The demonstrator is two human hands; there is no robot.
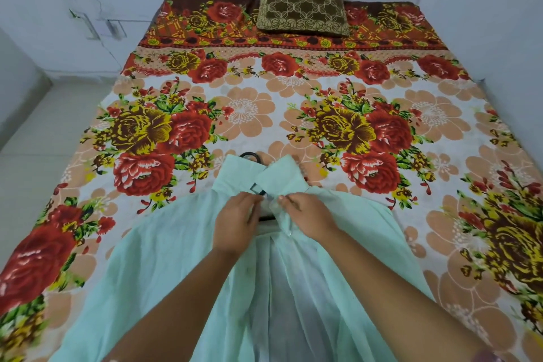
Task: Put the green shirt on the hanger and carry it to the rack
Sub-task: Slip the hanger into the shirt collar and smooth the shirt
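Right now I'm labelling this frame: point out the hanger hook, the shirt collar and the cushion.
hanger hook (256, 157), head view, black curve above collar
shirt collar (282, 176), head view, the larger flap
cushion (301, 0), head view, its middle

Bed covered edge to edge by a floral sheet: red and yellow roses, peach blooms on white, and a dark red-brown band at the head end. Olive-brown patterned cushion at the middle of the head end, propped on that band. Green shirt well apart from the cushion, at the opposite end and roughly in line with it, spread flat on the sheet with its collar toward the cushion. Black hanger inside the shirt; its hook pokes out past the collar on the cushion side and lies on the sheet.
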